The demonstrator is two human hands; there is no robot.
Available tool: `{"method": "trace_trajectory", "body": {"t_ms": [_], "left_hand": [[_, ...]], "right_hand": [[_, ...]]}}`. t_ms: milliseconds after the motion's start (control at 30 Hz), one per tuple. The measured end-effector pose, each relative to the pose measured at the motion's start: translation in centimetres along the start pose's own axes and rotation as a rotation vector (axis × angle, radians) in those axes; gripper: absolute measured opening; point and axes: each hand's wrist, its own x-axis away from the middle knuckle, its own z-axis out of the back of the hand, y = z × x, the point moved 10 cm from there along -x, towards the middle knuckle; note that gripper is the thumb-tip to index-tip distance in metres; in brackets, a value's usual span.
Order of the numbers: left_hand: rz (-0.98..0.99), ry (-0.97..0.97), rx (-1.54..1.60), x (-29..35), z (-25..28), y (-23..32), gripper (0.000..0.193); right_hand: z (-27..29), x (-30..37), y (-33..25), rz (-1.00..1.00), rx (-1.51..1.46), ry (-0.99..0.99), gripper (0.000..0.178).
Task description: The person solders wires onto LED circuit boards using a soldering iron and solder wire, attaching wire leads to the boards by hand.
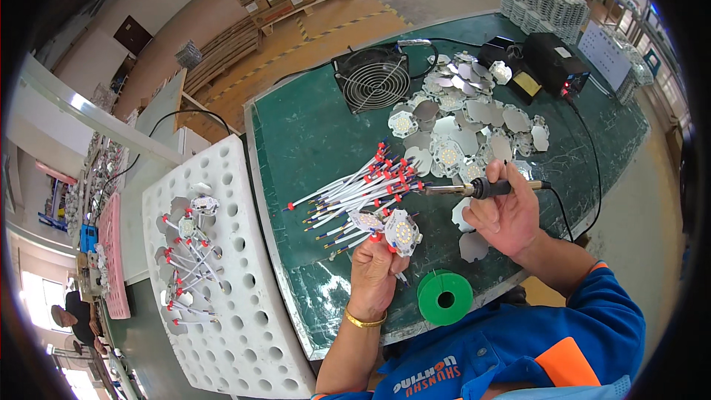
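Observation:
My left hand (370, 270) is closed around wired LED boards; one round LED board (402, 234) faces up above the fingers, and a second one is beside it. My right hand (512, 211) grips a soldering iron (489, 188) by its black handle, its metal tip pointing left, above the table. Left of the tip lies a bundle of white wires (363, 187) with red ends. Just right of my left hand is a green solder spool (461, 304). Beyond the iron, a pile of loose LED boards (448, 155) spreads over the green table.
A black fan (372, 80) stands at the table's far edge. A black soldering station (555, 65), cabled to the iron, is at the far right near stacked metallic parts (544, 7). On the left, a white foam tray (278, 326) with holes carries wired boards. A person (74, 318) is far left.

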Motion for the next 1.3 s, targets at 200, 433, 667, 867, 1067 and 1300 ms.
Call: {"method": "trace_trajectory", "body": {"t_ms": [200, 433, 667, 867, 1067, 1300], "left_hand": [[-0.037, 0.029, -0.089, -0.3, -0.6, 0.7, 0.03], [-0.04, 0.031, -0.065, 0.3, 0.0, 0.4, 0.03], [-0.07, -0.082, 0.03, 0.0, -1.5, 1.4, 0.039], [-0.026, -0.214, 0.138, 0.2, -1.8, 2.0, 0.031], [0.004, 0.15, -0.473, -0.4, 0.3, 2.7, 0.023], [-0.1, 0.22, -1.122, -0.9, -0.6, 4.4, 0.021]], "right_hand": [[0.8, 0.2, 0.7, -0.115, -0.137, 0.066, 0.045], [0.9, 0.8, 1.3, -0.141, -0.169, 0.075, 0.048], [0.9, 0.8, -0.3, 0.013, 0.113, 0.039, 0.044], [-3.0, 2.4, -4.3, 0.471, 1.345, -0.306, 0.021], [-3.6, 4.7, -1.6, 0.511, 1.878, -0.594, 0.028], [-3.5, 6.1, 1.2, 0.464, 2.018, -0.754, 0.027]]}}
